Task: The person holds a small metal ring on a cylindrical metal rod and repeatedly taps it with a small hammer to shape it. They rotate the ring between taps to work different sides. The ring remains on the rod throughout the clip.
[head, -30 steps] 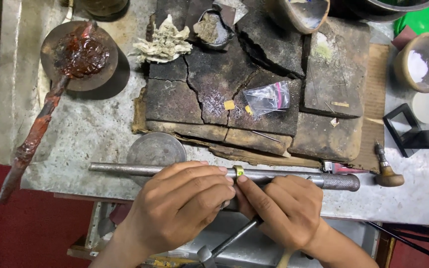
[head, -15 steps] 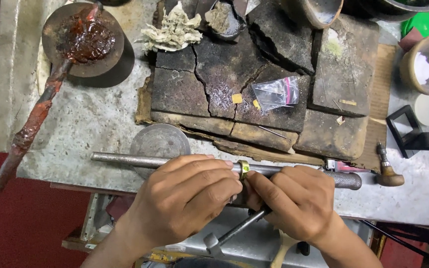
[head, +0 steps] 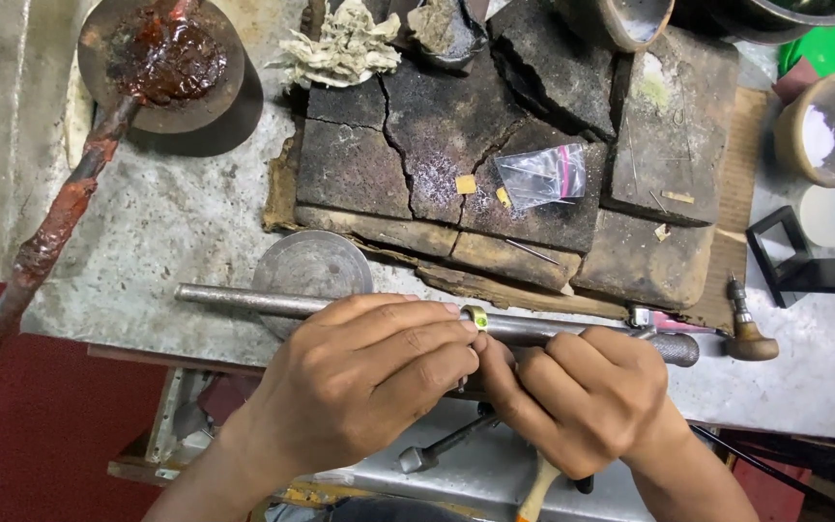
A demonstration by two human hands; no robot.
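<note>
Both hands were closed about a tapered steel mandrel [head: 553, 329] lying along the surface's near edge, left hand [head: 369, 387] and right hand [head: 582, 396] pinching a gold ring [head: 475, 316] already slid onto it. Its shaping seemingly remained unfinished.

A worn, grey-speckled stone workbench [head: 176, 232] carries everything. On its middle lie cracked, charred dark soldering blocks [head: 456, 155], with a wooden board [head: 746, 193] under their right side. At the left rests a round metal dish of red-brown wax [head: 161, 58] with a long wax-crusted handle. A flat round grey metal disc [head: 311, 266] sits near the front edge, a long tapered steel mandrel [head: 244, 302] lying across it. A small wooden-knobbed tool [head: 746, 329] lies at the right.
</note>
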